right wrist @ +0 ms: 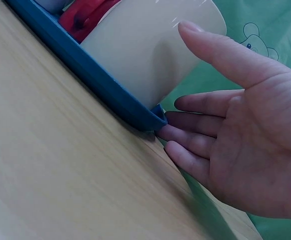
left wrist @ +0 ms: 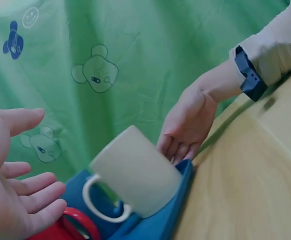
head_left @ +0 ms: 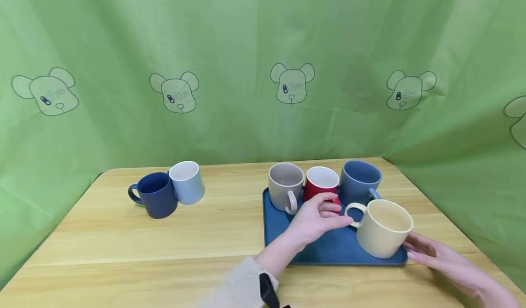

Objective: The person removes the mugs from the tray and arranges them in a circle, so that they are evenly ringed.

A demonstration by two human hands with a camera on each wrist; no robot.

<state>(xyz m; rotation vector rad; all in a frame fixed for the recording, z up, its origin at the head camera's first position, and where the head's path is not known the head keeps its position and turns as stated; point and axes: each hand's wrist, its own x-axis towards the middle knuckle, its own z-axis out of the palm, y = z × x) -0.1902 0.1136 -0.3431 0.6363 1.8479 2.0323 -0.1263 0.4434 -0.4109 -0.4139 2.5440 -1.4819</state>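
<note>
cream mug (head_left: pixel 382 237) — handle (head_left: pixel 355 205) near left fingers (left wrist: pixel 44 196), body beside right fingers (right wrist: pixel 208 102)

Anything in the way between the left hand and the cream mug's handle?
Nothing visible: the left hand is right beside the handle of the cream mug. In the head view, the red mug stands just behind that hand.

Both hands are bare from what I can see here, left hand (head_left: pixel 314 220) and right hand (head_left: pixel 445 260) alike. Left sleeve (head_left: pixel 238 283) is a pale beige, kinda loose, stopping short of the wrist, with a black strap (head_left: pixel 269 289) right at the end of it. Right sleeve (left wrist: pixel 275 47) is beige too, looks finely ribbed, and there's a dark, chunky band (left wrist: pixel 251 80) at its cuff with a few tiny dots.
</note>
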